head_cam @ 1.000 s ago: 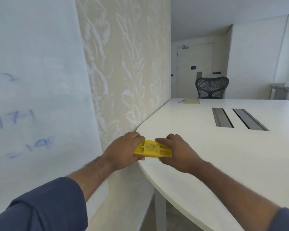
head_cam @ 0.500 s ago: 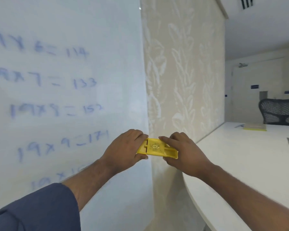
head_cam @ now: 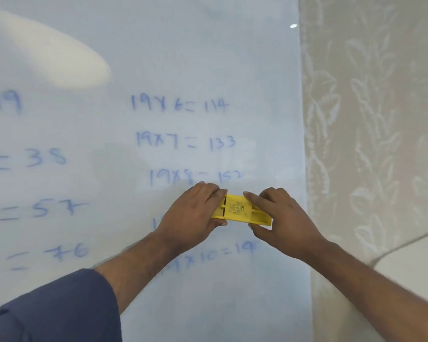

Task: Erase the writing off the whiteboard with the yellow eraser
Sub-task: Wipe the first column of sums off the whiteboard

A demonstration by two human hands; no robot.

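Yellow eraser sits lower centre of frame, held in front of the whiteboard by both hands. Left hand grips its left end, fingers curled over the top edge, thumb underneath. Right hand clamps the right end the same way, fingers over the top, thumb below. Can't tell whether eraser touches the board. Blue writing fills the board: 19x6=114, 19x7=133, 19x8=152 just above the hands, 19x10 line below them, partly hidden. More sums at left of frame. Leaf-pattern wall at right; corner of white worktop lower right. Dark blue sleeve lower left.
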